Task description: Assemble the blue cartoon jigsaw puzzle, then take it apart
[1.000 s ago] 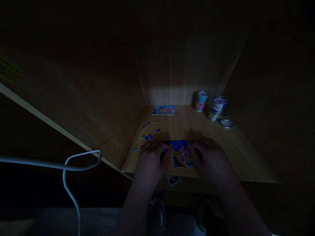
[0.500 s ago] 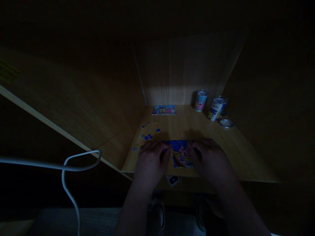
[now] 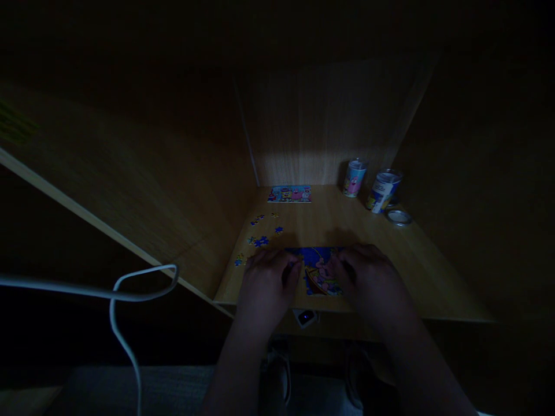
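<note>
Puzzle stays put as before, left hand and right hand curled at its sides, grips unclear

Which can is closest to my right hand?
The can with the white label. It stands nearer your right hand; the pink-pictured can stands farther back.

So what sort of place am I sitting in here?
Probably a boxed-in desk nook or study cubicle, dimly lit: a wooden tabletop meets a tall back panel and a side panel, with a partly built jigsaw laid out.
</note>
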